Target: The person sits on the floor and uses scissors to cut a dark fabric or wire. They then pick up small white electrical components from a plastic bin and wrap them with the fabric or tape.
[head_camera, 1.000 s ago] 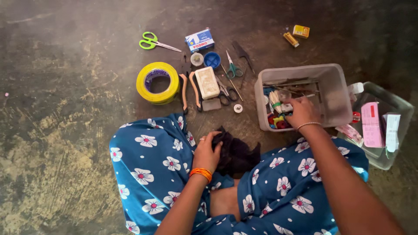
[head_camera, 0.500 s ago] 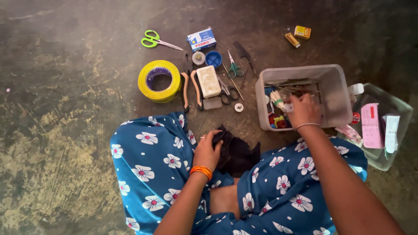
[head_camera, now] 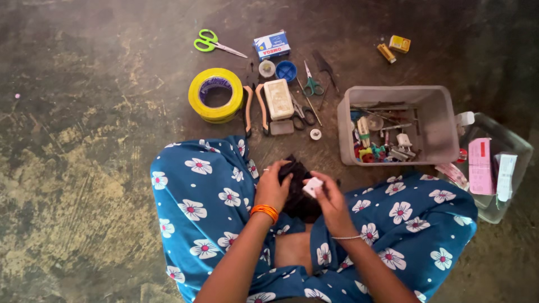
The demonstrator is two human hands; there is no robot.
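The left hand (head_camera: 273,188) covers part of the dark cloth (head_camera: 300,196), so its shape cannot be made out. The small white piece (head_camera: 313,186) in the right hand (head_camera: 331,205) is too small to identify. The grey bin (head_camera: 432,120) holds a jumble of tiny, indistinct parts. Both forearms are cut off by the bottom edge.

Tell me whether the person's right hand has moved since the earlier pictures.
Yes. The right hand has left the grey plastic bin and come back toward the lap, now holding a small white piece beside the dark cloth.
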